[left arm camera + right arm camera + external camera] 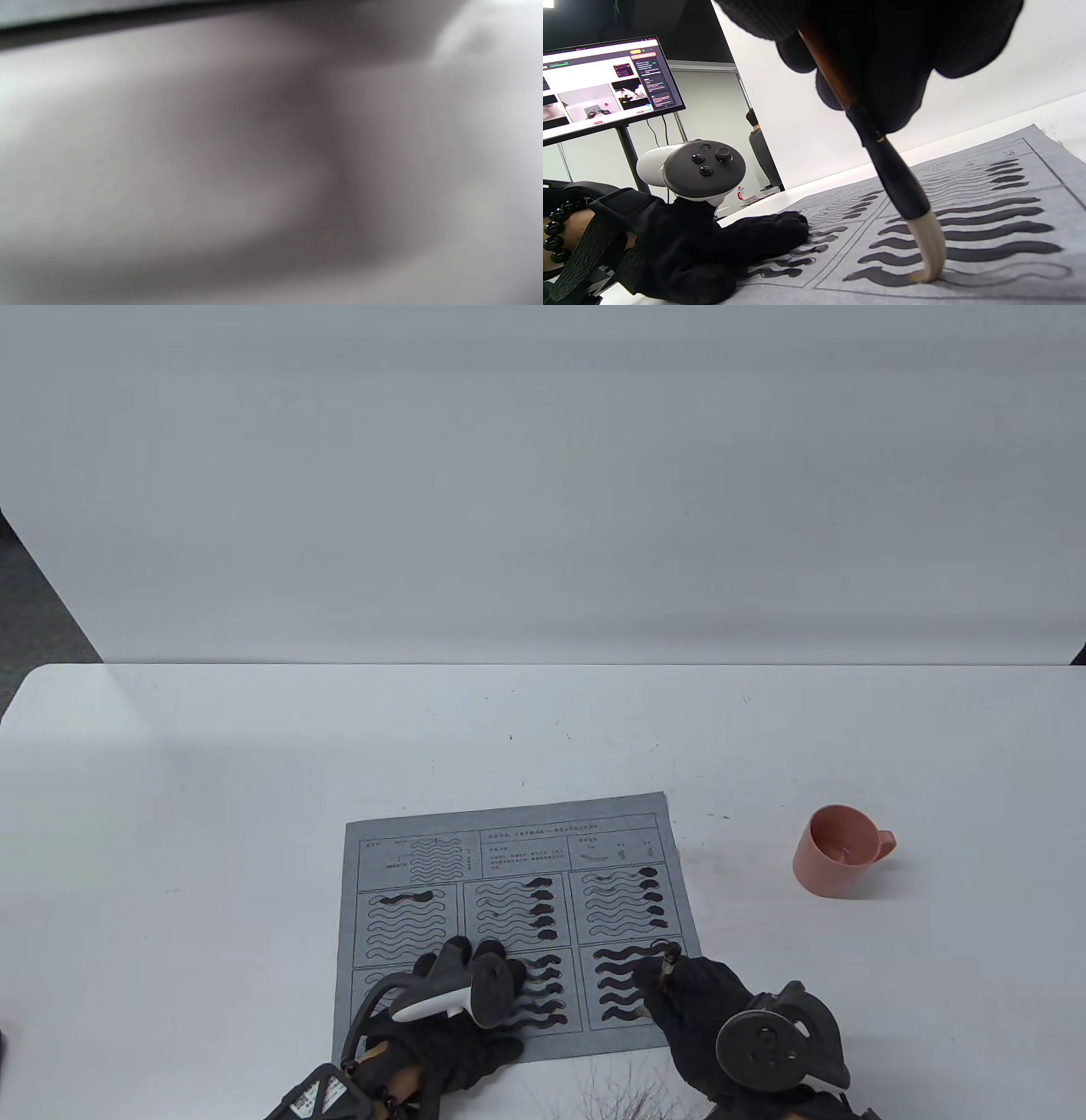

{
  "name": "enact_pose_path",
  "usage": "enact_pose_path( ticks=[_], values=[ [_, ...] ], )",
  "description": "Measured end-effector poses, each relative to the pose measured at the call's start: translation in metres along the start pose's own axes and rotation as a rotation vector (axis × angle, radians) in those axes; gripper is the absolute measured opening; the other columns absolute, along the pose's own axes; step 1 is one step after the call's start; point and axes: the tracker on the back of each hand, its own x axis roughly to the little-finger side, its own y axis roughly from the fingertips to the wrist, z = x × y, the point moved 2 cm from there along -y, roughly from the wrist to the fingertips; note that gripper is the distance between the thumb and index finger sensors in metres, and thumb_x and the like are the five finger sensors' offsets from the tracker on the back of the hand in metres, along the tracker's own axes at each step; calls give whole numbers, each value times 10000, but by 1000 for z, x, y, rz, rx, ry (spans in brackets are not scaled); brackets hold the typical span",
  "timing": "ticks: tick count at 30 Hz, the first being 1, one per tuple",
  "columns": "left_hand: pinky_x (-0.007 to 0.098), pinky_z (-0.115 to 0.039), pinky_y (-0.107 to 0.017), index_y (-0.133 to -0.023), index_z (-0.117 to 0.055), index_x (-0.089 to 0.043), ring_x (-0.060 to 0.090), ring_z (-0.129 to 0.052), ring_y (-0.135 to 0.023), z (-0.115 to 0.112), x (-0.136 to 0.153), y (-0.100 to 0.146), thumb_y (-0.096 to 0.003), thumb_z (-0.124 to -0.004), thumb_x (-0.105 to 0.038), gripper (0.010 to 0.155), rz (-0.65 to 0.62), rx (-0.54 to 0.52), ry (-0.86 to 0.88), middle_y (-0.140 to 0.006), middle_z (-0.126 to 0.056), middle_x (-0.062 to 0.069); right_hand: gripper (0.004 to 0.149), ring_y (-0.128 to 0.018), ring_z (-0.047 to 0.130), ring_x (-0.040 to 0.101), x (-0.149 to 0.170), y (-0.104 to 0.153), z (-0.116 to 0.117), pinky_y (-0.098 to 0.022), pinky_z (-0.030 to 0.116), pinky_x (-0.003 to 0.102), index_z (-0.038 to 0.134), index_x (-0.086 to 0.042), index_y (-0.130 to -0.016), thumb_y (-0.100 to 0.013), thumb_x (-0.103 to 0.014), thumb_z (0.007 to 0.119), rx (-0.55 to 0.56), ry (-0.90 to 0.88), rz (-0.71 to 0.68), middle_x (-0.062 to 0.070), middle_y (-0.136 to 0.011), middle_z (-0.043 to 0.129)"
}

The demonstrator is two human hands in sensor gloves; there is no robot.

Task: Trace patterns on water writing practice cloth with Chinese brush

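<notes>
Brush [882,161] sits in my right hand [691,1005], the gloved fingers [895,63] closed around its brown shaft from above. In the right wrist view the handle runs down from the glove at a slant, its long axis tilted rather than upright, and the pale tuft bends where its tip touches the grey practice cloth [517,848]. That tip rests on the lowest wavy line of the near-right panel, with dark wet strokes above it. My right hand hovers low over that near-right corner of the cloth. My left hand [450,1018] lies palm down on the cloth's near edge, fingers [780,231] stretched flat and pressing on the middle bottom panel. The left wrist view is only grey blur. A pink cup [836,853] stands on the table [212,814], well apart to the cloth's right.
</notes>
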Motion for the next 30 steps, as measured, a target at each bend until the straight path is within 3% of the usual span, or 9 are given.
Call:
enact_pose_path(
  ticks=[30],
  values=[
    [600, 90, -706, -925, 235, -463, 327, 324, -939, 0, 0, 0, -433, -418, -675, 845, 0, 0, 0, -994, 357, -103, 417, -655, 972, 384, 4, 1, -4, -547, 731, 649, 687, -48, -909, -544, -242, 633, 25, 28, 41, 186, -837, 889]
  ],
)
